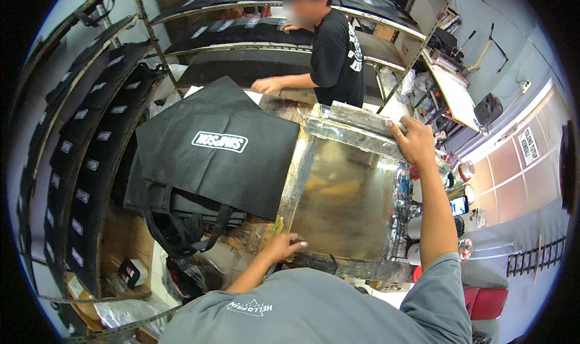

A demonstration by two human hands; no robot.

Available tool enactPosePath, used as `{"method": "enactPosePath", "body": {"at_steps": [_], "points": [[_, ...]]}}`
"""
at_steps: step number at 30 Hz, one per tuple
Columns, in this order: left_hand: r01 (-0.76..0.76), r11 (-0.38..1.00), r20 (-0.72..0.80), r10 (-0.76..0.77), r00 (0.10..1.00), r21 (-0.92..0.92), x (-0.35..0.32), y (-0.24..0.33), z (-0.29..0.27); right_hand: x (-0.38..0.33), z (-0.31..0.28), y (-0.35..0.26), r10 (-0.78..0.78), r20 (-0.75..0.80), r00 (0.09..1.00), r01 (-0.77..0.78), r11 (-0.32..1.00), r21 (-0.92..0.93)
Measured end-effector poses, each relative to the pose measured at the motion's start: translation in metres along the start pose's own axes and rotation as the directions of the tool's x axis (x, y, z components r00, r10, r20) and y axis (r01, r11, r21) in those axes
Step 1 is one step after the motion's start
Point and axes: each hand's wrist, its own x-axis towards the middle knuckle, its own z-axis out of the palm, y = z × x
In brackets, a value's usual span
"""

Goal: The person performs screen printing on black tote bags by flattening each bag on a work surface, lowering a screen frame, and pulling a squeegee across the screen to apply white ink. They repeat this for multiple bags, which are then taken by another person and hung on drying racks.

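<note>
Right hand (415, 141): grips bar (362, 117), far end of screen frame (345, 199). Left hand (281, 247): at frame's near-left corner (grip: cannot tell). Black bag (217, 162): lies toward bench's (284, 109) left edge.

The big flat frame (289, 214) has four sides, with messy smears all over its edges and lots of tiny colored specks down its right side. Inside it is a thin, shiny brown sheet (344, 205) with blurry yellow patches in the middle. A long, straight, dirty grey bar (362, 119) lies across the frame's far end, going from left to right.
</note>
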Motion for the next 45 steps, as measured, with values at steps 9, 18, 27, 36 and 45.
{"method": "enactPosePath", "body": {"at_steps": [9, 18, 27, 36, 45], "points": [[0.083, 0.960, 0.032, -0.094, 0.995, 0.268, -0.049, -0.011, -0.011, -0.004, -0.001, 0.004, -0.049, -0.030, 0.998, 0.049, 0.999, -0.013], [-0.154, 0.953, -0.137, 0.195, 0.971, 0.261, -0.022, 0.064, 0.032, -0.007, -0.004, -0.002, -0.033, -0.022, 0.999, 0.033, 0.999, -0.003], [-0.184, 0.774, -0.600, 0.596, 0.533, 0.606, 0.022, 0.053, -0.086, 0.001, -0.001, 0.001, 0.001, 0.048, 0.999, 0.001, 0.999, -0.050], [0.436, 0.692, -0.807, 0.396, 0.438, 0.576, 0.093, -0.070, -0.342, 0.013, -0.004, 0.003, 0.016, 0.120, 0.993, -0.007, 0.997, -0.072], [0.427, 0.805, -0.715, -0.006, 0.699, 0.411, 0.166, -0.039, -0.398, 0.021, -0.002, 0.006, 0.012, 0.107, 0.994, -0.010, 1.000, -0.021]]}}
